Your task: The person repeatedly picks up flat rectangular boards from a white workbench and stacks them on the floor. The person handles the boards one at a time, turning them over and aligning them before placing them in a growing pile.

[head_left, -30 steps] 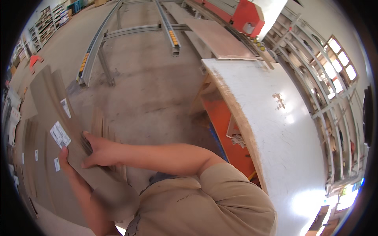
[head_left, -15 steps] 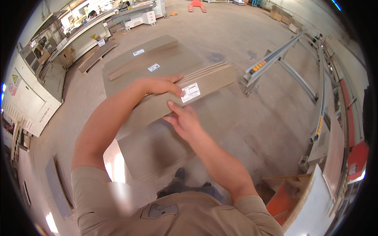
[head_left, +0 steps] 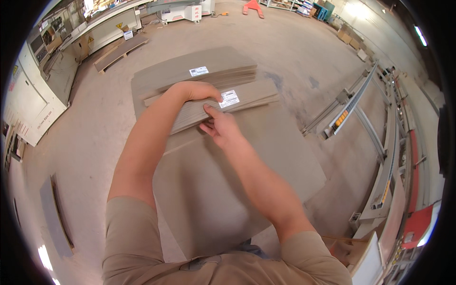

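Note:
A bundle of narrow grey-brown boards (head_left: 259, 94) with a white label (head_left: 229, 99) is gripped between my two hands. My left hand (head_left: 203, 91) curls over the far edge, its fingertips beside the label. Along the near edge my right hand (head_left: 222, 126) has its thumb on top and fingers beneath. The bundle lies low over a stack of similar labelled boards (head_left: 223, 68), close against its near side; whether it rests fully there I cannot tell. Beneath is a large flat panel (head_left: 228, 199) of the same colour, reaching back toward my body.
At the left stand pale machines (head_left: 40, 102), with a low board on supports (head_left: 121, 53) near them. A metal rail frame (head_left: 354, 107) with yellow rollers runs along the right. A grey panel (head_left: 57, 218) lies on the floor at left. Far off is a red pallet jack (head_left: 253, 8).
The bundle has come down and forward onto the stacked boards, with both hands still gripping it. My view has shifted, and more of the large panel near my body shows.

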`<state>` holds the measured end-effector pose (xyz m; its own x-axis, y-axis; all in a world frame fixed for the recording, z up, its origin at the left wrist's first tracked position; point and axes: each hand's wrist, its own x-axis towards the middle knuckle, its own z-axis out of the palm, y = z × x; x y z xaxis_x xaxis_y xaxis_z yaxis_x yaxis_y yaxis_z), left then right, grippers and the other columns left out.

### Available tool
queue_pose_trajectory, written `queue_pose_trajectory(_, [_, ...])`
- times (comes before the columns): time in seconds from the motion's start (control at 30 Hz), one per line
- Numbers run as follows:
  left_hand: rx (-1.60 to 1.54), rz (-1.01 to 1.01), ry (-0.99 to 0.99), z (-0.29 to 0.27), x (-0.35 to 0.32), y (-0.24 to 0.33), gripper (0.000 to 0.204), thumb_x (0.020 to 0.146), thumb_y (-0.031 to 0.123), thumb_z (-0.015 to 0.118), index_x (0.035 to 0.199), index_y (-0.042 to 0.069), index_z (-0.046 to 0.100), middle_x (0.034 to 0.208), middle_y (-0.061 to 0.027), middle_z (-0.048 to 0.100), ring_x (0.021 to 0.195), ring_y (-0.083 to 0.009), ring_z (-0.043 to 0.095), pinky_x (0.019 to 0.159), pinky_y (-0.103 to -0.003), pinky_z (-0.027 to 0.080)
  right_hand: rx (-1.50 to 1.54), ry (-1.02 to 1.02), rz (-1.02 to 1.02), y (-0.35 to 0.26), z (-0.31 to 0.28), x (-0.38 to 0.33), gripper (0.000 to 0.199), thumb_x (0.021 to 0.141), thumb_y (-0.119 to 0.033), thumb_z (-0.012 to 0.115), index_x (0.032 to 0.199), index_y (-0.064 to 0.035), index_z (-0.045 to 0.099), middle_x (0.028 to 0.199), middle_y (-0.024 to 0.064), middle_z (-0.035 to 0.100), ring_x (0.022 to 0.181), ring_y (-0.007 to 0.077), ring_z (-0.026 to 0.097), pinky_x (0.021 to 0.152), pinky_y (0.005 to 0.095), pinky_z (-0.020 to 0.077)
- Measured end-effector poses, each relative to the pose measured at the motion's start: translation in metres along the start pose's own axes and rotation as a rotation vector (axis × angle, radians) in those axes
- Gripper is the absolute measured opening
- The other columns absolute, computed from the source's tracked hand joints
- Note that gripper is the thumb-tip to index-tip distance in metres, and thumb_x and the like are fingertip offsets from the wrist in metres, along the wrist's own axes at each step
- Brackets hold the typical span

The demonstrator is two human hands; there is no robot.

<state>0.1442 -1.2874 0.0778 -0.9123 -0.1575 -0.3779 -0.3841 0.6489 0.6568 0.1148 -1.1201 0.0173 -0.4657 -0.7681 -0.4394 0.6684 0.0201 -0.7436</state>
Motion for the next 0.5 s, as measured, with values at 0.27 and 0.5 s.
queue_pose_trajectory(0.27, [0.056,0.092,0.261,-0.001,0.009,-0.019,0.063,0.09,0.052,0.06,0.13,0.004,0.061,0.129,-0.0199,0.064,0.118,-0.034,0.06,0.1,-0.04,0.044,-0.177,-0.001,-0.024,-0.027,0.005,0.018,0.026,0.094,-0.012,0.062,0.113,0.0043,0.056,0.11,0.0126,0.056,0.1,0.0273,0.06,0.09,0.0391,0.0551])
queue_pose_trajectory(0.5, [0.39,0.16,0.48,0.002,-0.035,-0.002,0.071,0.084,0.042,0.072,0.139,0.002,0.052,0.132,-0.022,0.06,0.122,-0.038,0.057,0.104,-0.043,0.044,-0.082,-0.055,-0.037,-0.022,0.004,0.028,0.023,0.086,-0.007,0.061,0.108,-0.0075,0.054,0.101,0.0049,0.055,0.089,0.016,0.056,0.088,0.0382,0.0542])
